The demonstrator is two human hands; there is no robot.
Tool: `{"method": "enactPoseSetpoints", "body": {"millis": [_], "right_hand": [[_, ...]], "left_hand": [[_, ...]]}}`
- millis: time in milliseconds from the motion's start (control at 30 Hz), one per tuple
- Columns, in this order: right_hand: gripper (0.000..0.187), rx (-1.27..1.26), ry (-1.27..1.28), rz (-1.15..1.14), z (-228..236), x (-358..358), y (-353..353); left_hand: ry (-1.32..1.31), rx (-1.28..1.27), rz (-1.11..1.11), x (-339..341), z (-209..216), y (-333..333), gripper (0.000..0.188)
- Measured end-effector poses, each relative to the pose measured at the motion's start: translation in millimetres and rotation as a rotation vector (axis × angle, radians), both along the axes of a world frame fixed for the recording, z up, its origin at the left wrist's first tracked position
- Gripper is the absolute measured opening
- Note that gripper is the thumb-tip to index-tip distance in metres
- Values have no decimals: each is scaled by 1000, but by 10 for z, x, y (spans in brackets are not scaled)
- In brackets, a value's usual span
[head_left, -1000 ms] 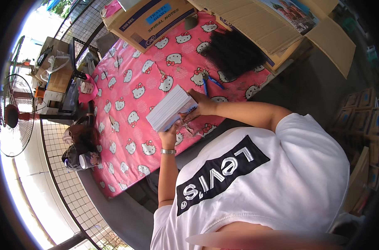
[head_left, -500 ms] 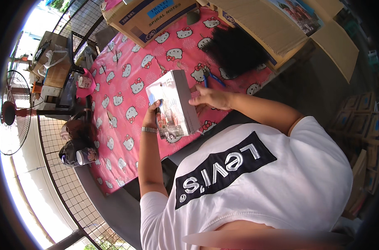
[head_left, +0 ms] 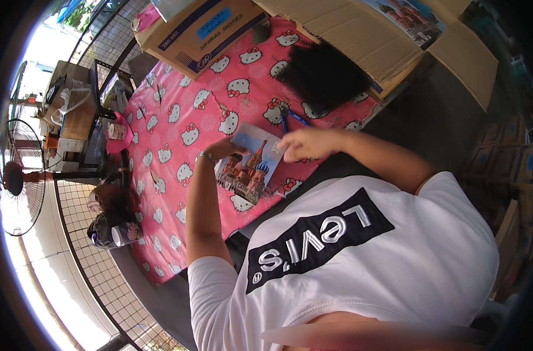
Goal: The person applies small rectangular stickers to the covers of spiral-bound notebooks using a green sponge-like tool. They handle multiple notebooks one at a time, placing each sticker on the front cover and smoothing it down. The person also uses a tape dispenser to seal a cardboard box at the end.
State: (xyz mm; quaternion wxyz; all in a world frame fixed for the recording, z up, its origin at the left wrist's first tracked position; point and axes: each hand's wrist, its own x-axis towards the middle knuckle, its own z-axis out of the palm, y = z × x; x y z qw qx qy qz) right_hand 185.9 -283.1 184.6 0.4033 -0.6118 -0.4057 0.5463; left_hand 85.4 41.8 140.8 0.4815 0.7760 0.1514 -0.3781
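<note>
My left hand (head_left: 222,149) grips the left edge of a stack of notebooks (head_left: 249,167), held tilted above the pink table cover. Its top cover carries a picture of a colourful domed cathedral under a blue sky; the stack's thickness is mostly hidden from this angle. Beside the stack's upper right corner is my right hand (head_left: 313,145), smeared by motion, its fingertips close to the edge; whether they touch it is unclear. Just beyond that hand lies a blue-handled cutting tool (head_left: 293,120) on the table.
A pile of thin black strands (head_left: 325,76) lies on the patterned table cover (head_left: 178,152). Behind stand a closed carton (head_left: 202,38) and an open carton (head_left: 348,41). A fan (head_left: 20,175), a cup (head_left: 124,234) and a dark bag (head_left: 102,225) are at the left.
The stack has turned so its picture cover faces me, and its thick side no longer shows. My right hand has shifted from the stack's side to its upper right corner.
</note>
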Motion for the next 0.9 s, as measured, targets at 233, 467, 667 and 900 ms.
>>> {"method": "enactPoseSetpoints", "body": {"millis": [233,467,667,900], "right_hand": [[55,57,-244,-362,-163,318,148],[61,-26,-439,-351,-583,132,452],[36,-133,-1104,-116,-544,302,225],[32,-14,-996,-209,-306,177,-5]], "left_hand": [[-106,127,-183,185,-179,-107,78],[-189,112,91,-131,28,-118,77],[-522,610,88,-315,1032,-492,64],[-1163,1427,40,-414,899,-782,67]]}}
